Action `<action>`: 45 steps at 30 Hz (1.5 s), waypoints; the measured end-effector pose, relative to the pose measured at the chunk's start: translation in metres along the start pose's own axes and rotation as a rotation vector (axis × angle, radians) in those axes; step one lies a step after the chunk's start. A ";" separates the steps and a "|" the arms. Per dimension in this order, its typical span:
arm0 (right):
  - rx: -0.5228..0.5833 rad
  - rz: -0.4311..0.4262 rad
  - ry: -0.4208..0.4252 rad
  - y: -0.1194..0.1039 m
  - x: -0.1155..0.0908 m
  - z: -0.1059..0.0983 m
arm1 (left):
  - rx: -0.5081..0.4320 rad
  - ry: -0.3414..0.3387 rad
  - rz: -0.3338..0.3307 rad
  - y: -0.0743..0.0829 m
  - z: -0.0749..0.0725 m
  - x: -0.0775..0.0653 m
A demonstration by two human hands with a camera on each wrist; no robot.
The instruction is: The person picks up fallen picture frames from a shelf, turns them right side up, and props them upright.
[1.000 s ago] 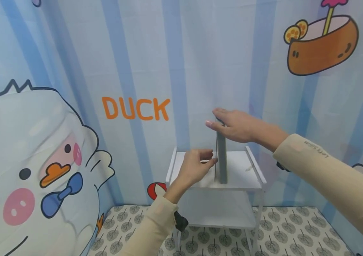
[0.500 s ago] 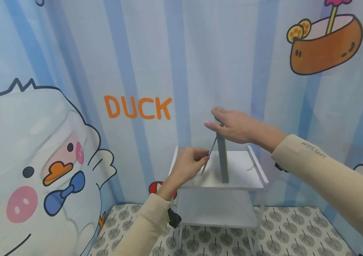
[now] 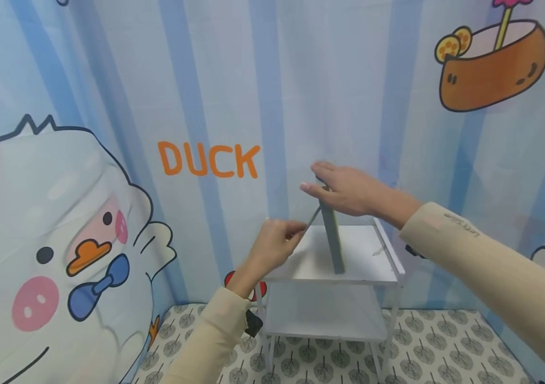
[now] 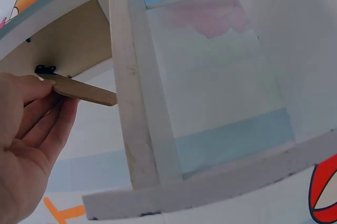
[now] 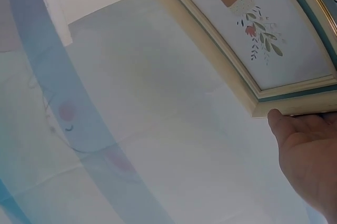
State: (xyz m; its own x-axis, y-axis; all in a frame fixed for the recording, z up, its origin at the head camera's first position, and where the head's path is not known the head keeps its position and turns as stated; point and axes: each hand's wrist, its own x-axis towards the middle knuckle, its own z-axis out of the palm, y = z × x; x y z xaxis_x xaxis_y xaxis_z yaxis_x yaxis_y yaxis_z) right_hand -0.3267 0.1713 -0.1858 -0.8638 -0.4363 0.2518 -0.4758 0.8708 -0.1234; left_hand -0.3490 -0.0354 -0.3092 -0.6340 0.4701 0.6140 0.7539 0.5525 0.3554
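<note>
A picture frame (image 3: 334, 240) stands on edge on a small white table (image 3: 363, 261), seen nearly edge-on and leaning left at its top. My right hand (image 3: 351, 189) rests across its top edge, fingers straight and thumb apart. In the right wrist view the frame's front shows cream and teal borders (image 5: 210, 50) around a floral print, with my right hand (image 5: 310, 155) against the edge. My left hand (image 3: 272, 242) pinches the end of the fold-out support leg (image 4: 87, 91) on the frame's brown back (image 4: 87, 39). That leg is angled away from the back.
The table has raised side rails (image 3: 390, 248) and a lower shelf (image 3: 325, 312). A cartoon-printed curtain (image 3: 224, 96) hangs close behind and at both sides. Tree-patterned flooring (image 3: 426, 341) lies beneath.
My left hand has drawn the support leg leftward, away from the frame's back. The frame's top has tipped slightly left along with my right hand.
</note>
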 end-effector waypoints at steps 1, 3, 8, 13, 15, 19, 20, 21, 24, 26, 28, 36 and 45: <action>-0.004 -0.002 0.000 -0.002 0.002 0.001 | 0.001 0.002 0.007 -0.002 -0.001 -0.001; -0.012 -0.010 -0.001 -0.005 0.005 0.003 | -0.004 0.007 0.017 -0.006 -0.002 -0.002; -0.029 -0.040 -0.014 -0.014 0.013 0.011 | -0.024 0.014 0.036 -0.015 -0.003 -0.008; -0.033 -0.065 -0.021 -0.019 0.018 0.017 | -0.031 -0.003 0.005 -0.021 -0.005 -0.012; -0.030 -0.071 -0.016 -0.021 0.019 0.018 | -0.022 -0.006 -0.007 -0.022 -0.006 -0.013; -0.020 -0.072 -0.001 -0.022 0.018 0.019 | 0.005 0.006 -0.006 -0.022 -0.006 -0.013; -0.018 -0.071 0.000 -0.023 0.018 0.019 | 0.011 0.010 -0.006 -0.022 -0.006 -0.013; -0.018 -0.071 0.000 -0.023 0.018 0.019 | 0.018 0.011 -0.005 -0.022 -0.006 -0.014; -0.015 -0.071 -0.007 -0.023 0.018 0.020 | 0.041 0.010 -0.002 -0.021 -0.007 -0.015; -0.010 -0.077 -0.011 -0.023 0.018 0.020 | 0.051 0.011 0.003 -0.020 -0.007 -0.016; 0.000 -0.085 -0.015 -0.022 0.018 0.019 | 0.054 0.016 0.005 -0.018 -0.007 -0.017; 0.136 -0.056 -0.014 -0.009 0.012 0.014 | -0.020 0.049 -0.012 -0.005 -0.009 -0.022; 0.309 0.134 0.055 0.017 0.009 0.013 | -0.010 0.067 -0.029 0.016 -0.014 -0.027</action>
State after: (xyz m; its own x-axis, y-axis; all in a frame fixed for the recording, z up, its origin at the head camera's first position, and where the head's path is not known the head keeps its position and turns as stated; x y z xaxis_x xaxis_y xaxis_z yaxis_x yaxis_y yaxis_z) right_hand -0.3443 0.1791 -0.1977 -0.9157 -0.3026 0.2646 -0.3940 0.8059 -0.4418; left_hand -0.3175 -0.0489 -0.3104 -0.6431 0.4061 0.6492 0.7371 0.5581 0.3811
